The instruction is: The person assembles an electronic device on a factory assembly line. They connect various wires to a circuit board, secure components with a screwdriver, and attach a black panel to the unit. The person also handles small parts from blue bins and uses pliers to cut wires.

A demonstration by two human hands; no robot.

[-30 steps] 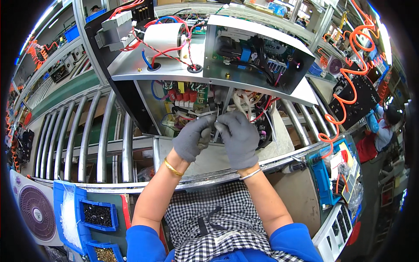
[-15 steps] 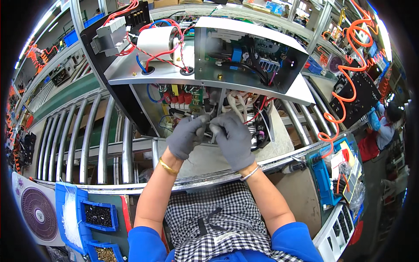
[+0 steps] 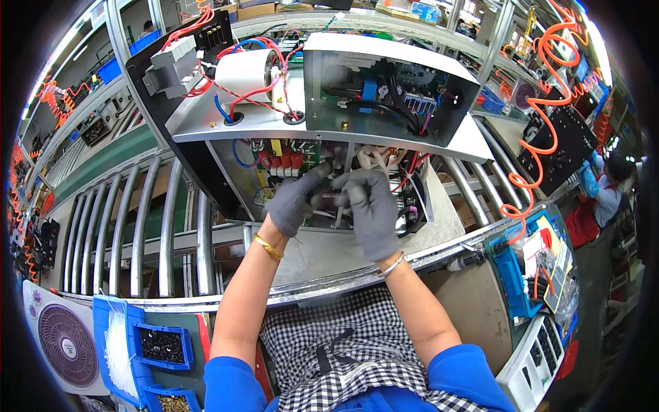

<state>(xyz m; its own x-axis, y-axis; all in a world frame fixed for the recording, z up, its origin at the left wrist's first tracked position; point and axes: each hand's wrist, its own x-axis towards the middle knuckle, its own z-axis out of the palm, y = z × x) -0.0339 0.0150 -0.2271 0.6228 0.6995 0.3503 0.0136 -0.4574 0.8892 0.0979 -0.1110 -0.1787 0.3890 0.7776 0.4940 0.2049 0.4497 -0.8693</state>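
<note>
In front of me stands an open metal electrical cabinet (image 3: 226, 172), with circuit boards, red components and bundled wires in its lower bay. My left hand (image 3: 296, 199), in a grey glove, reaches into that bay with its fingers closed. My right hand (image 3: 371, 209), gloved alike, is beside it at the front of the opening, fingertips pinched together. Whatever the fingertips hold is too small and dark to make out. White wires (image 3: 376, 158) and red wires (image 3: 410, 172) lie just behind my right hand. On the cabinet's upper shelf sit a white cylinder (image 3: 244, 74) and a boxed circuit assembly (image 3: 391, 93).
The cabinet rests on a roller conveyor (image 3: 144, 226). At lower left are a fan (image 3: 67, 345) and blue bins holding white strips (image 3: 118, 347) and dark small parts (image 3: 163, 345). An orange coiled hose (image 3: 542, 144) hangs at right, near a blue tray (image 3: 515, 288). Another person (image 3: 607, 192) works far right.
My right hand has shifted slightly up and its fingers have turned. My left hand's fingers reach a little farther up into the bay. The view has moved slightly.
</note>
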